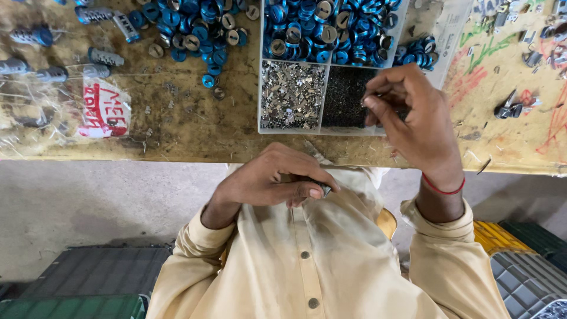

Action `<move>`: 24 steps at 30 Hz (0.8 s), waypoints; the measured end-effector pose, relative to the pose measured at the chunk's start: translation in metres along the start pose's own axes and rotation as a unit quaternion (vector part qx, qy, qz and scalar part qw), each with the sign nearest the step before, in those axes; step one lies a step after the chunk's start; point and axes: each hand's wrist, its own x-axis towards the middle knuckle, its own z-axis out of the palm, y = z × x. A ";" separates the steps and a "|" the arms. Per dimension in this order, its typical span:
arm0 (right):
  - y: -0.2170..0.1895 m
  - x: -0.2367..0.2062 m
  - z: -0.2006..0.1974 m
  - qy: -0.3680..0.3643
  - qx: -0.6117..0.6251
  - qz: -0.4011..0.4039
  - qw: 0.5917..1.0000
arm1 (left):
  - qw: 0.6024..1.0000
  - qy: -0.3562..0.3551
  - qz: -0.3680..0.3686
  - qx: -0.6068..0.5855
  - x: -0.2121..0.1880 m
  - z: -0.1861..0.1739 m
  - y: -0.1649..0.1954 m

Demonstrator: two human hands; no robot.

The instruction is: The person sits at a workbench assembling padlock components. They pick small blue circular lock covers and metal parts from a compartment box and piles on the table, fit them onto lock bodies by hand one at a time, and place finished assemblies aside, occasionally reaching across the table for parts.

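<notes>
The desk [195, 127] runs off the frame at the top and both sides, so the blue cap pile [189, 29] on it is cut at the upper edge. A divided tray [260, 88] sits on the desk near its front edge; the tray's upper compartment, full of blue caps, is also cut by the frame. Left of the tray lies a clear bag [65, 112], its contents hard to make out through the plastic. Inside the tray, the lower left compartment holds silver bits [292, 94] and the lower right holds dark bits [345, 94], too fine to tell apart.

The right hand [416, 127] hovers over the tray's dark compartment, its grip pinched shut at the fingertips; whatever it pinches is too small to see. The left hand [269, 183], below the tray and off the desk, is curled closed around a small metal part [324, 188], mostly hidden by the fingers.
</notes>
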 end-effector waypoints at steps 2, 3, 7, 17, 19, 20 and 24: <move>0.000 -0.003 -0.001 0.016 0.005 0.005 1.000 | 1.000 -0.001 -0.002 0.003 -0.001 0.000 0.000; -0.002 -0.005 -0.002 0.019 0.004 0.002 1.000 | 1.000 -0.002 -0.002 0.005 -0.001 0.000 0.000; -0.017 -0.009 0.003 0.054 -0.009 -0.118 0.992 | 0.999 -0.012 0.041 0.016 0.001 -0.001 -0.001; -0.072 0.023 0.028 0.033 -0.174 -0.172 0.969 | 0.997 -0.011 0.061 -0.046 -0.007 0.003 0.007; -0.092 0.033 0.024 0.009 -0.223 -0.218 0.950 | 0.997 0.014 0.040 -0.065 -0.015 0.004 0.009; -0.101 0.042 0.026 -0.021 -0.248 -0.268 0.931 | 0.997 0.012 0.042 -0.066 -0.018 0.005 0.010; -0.122 0.090 0.062 -0.154 -0.332 -0.416 0.833 | 0.995 0.007 0.068 -0.076 -0.023 0.015 0.009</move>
